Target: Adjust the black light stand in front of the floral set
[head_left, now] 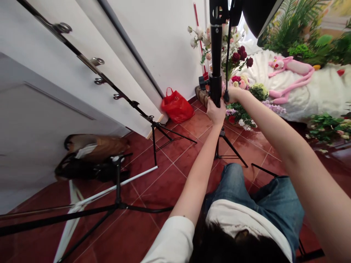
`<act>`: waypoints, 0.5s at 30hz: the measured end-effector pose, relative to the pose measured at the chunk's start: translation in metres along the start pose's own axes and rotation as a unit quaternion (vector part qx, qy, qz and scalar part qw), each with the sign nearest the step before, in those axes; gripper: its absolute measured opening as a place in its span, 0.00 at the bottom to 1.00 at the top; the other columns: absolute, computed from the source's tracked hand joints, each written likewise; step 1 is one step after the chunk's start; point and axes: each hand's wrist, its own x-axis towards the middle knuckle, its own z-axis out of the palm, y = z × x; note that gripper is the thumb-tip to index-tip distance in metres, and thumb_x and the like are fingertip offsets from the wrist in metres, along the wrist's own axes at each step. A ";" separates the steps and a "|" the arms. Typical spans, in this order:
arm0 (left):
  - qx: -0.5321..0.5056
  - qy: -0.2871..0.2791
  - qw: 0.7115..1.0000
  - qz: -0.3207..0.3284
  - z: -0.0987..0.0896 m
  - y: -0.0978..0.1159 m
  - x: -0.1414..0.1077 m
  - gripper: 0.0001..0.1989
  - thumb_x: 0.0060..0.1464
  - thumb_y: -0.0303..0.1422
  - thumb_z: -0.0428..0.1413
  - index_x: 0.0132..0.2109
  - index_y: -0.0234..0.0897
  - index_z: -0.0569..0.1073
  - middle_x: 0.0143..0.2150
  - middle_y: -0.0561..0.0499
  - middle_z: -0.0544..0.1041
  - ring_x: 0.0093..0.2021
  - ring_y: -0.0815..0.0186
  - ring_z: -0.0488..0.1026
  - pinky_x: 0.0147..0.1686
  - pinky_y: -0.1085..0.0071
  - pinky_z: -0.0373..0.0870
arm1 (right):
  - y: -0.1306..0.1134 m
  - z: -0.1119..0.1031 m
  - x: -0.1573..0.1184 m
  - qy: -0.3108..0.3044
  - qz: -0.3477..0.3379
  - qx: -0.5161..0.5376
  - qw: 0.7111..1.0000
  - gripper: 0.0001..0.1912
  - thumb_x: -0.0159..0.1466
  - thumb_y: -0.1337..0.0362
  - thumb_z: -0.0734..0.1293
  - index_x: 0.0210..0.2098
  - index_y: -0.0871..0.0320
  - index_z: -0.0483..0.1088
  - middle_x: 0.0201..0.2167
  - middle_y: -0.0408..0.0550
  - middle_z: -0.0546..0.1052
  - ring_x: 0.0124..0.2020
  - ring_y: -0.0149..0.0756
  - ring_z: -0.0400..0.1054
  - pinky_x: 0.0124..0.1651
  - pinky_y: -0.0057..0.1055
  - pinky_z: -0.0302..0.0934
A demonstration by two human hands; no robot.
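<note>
A black light stand rises upright in front of me, with the dark rim of a lamp shade at its top right. My left hand is wrapped round the pole just below its collar. Higher up, my right hand reaches the collar from the right; its fingers are closed there, partly hidden behind the pole and a hanging cable. That black cable runs down beside the pole and ends in a thick plug or switch. A black knob sticks out from the collar's left side.
Other tripod stands spread their legs over the red tile floor at left. A red bag sits by the wall. Flowers, a white cloth and a pink plush toy lie right. A brown bag stands left.
</note>
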 end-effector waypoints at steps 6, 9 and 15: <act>0.016 0.014 1.000 0.010 -0.003 0.005 -0.002 0.28 0.65 0.48 0.47 0.60 0.30 0.67 0.54 0.33 0.77 0.61 0.52 0.74 0.59 0.59 0.71 | -0.004 0.025 -0.127 -0.019 0.105 0.204 0.973 0.26 0.59 0.72 0.68 0.58 0.60 0.70 0.46 0.54 0.82 0.41 0.37 0.78 0.50 0.36 0.72; 0.011 0.027 1.000 0.010 -0.001 0.006 -0.001 0.27 0.64 0.47 0.48 0.59 0.30 0.68 0.53 0.34 0.77 0.61 0.53 0.74 0.60 0.60 0.70 | -0.016 0.045 -0.205 -0.019 0.137 0.365 0.921 0.22 0.63 0.67 0.67 0.56 0.60 0.71 0.49 0.56 0.81 0.46 0.38 0.78 0.52 0.39 0.72; -0.001 0.024 1.000 0.018 0.010 0.007 0.006 0.27 0.63 0.47 0.49 0.58 0.29 0.68 0.56 0.32 0.76 0.64 0.53 0.71 0.63 0.61 0.68 | -0.051 0.064 -0.338 0.043 0.259 0.527 0.808 0.22 0.62 0.54 0.71 0.53 0.55 0.75 0.48 0.53 0.81 0.50 0.43 0.77 0.58 0.43 0.69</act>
